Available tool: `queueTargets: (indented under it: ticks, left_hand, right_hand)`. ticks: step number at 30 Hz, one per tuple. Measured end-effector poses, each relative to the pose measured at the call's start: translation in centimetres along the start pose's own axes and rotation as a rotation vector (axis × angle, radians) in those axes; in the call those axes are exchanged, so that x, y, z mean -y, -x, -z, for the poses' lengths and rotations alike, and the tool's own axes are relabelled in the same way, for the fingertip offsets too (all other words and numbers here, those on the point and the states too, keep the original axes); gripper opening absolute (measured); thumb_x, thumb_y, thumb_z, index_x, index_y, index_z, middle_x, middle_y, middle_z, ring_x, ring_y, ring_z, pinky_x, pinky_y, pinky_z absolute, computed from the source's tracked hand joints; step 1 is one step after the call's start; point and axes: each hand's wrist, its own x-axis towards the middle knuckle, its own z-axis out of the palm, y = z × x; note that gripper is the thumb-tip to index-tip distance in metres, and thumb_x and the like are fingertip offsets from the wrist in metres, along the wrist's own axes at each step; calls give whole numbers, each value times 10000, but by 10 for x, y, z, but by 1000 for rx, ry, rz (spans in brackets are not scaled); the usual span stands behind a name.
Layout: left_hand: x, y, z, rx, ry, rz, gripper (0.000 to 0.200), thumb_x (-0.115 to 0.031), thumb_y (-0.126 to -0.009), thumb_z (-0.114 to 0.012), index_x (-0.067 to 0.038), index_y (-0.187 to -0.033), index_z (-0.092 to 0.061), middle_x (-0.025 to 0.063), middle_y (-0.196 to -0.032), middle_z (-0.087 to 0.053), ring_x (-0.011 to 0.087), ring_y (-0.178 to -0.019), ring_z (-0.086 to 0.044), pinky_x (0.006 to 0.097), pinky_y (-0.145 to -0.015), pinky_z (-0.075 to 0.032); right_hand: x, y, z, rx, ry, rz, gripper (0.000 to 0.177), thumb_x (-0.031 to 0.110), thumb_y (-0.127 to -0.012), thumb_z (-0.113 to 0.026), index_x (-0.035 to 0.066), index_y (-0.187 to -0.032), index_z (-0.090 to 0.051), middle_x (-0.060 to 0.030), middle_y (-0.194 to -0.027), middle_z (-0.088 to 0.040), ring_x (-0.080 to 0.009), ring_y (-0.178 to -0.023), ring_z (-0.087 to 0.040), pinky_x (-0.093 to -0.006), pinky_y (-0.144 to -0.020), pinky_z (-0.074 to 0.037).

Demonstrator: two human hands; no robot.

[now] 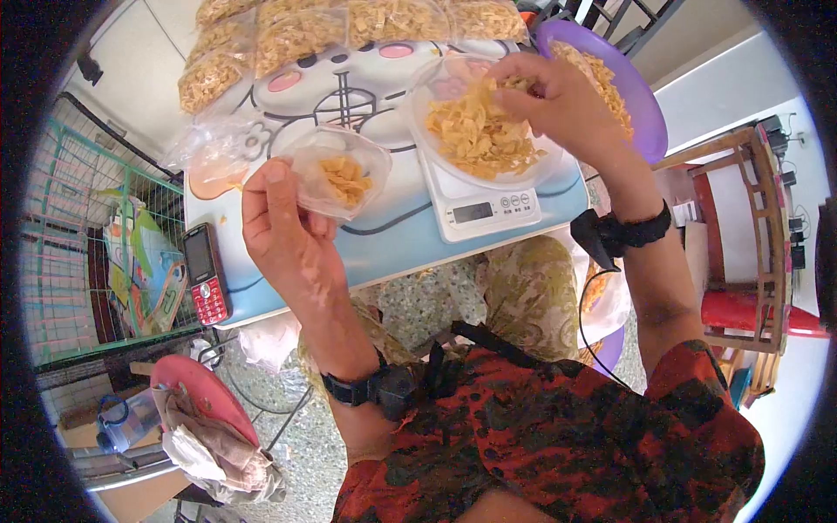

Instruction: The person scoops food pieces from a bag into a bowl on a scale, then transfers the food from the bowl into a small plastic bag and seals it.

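Note:
My left hand (283, 218) pinches the edge of a small clear plastic bag (373, 161), held tilted above the table with some yellow chips (344, 180) inside. Fingers closed, my right hand (558, 100) grips a few chips (520, 84) over a clear plastic bowl (419, 109). A heap of thin yellow chips (484, 139) lies in that bowl. Underneath it is a white kitchen scale (453, 228) with a small display, whose reading I cannot make out.
Filled bags of chips (301, 39) line the table's far edge. Loose plastic bags (214, 144) lie at left, near a red-and-black keypad phone (205, 275). A purple basin (649, 113) with more chips stands at right. A pink stool (209, 397) holds cloths at lower left.

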Motion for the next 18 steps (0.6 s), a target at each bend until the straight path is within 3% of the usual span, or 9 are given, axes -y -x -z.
queueTargets:
  ticks: [4, 7, 10, 13, 16, 18]
  left_hand:
    - [1, 0, 0, 3, -21, -2, 188, -223, -924, -632, -56, -1005, -599, -25, -784, -577, 39, -608, -512, 181, -486, -410]
    - [-2, 2, -11, -77, -45, -4, 190, -231, -928, -635, -47, -954, -594, -22, -665, -540, 28, -457, -369, 199, -397, -252]
    - [1, 1, -7, -66, -24, 7, 189, -231, -930, -633, -48, -956, -593, -23, -655, -533, 25, -454, -366, 198, -395, -244]
    - [2, 1, -9, -81, -23, -7, 187, -233, -931, -634, -51, -948, -594, -19, -662, -545, 24, -452, -369, 196, -392, -241]
    - [4, 0, -3, -14, -2, 0, 188, -234, -931, -636, -51, -944, -593, -11, -673, -562, 25, -449, -373, 196, -390, -246]
    - [6, 0, -2, -3, 11, -1, 188, -232, -930, -637, -50, -946, -593, -7, -679, -570, 26, -448, -374, 196, -389, -250]
  right_hand:
    - [-8, -2, 7, -20, -411, -120, 208, 194, -920, -636, 55, -1075, -626, -16, -825, -638, -77, -716, -612, -212, -592, -499]
    - [-10, 1, 6, -24, -833, -195, 200, 173, -930, -624, 42, -1081, -610, -31, -902, -648, -105, -755, -643, -228, -635, -539]
    - [-8, 4, 11, -15, -1039, -266, 171, 151, -937, -611, 47, -1073, -606, -37, -936, -649, -118, -763, -650, -233, -653, -545]
    - [-9, 7, 11, -47, -876, -231, 171, 153, -940, -606, 45, -1073, -607, -33, -926, -649, -116, -752, -645, -233, -655, -539]
    - [-13, 6, 18, 44, -460, -132, 175, 152, -946, -596, 44, -1084, -607, -30, -930, -648, -113, -755, -641, -233, -649, -533]
    - [-14, 5, 18, 61, -493, -119, 180, 149, -948, -591, 45, -1094, -607, -29, -928, -649, -109, -758, -638, -232, -646, -528]
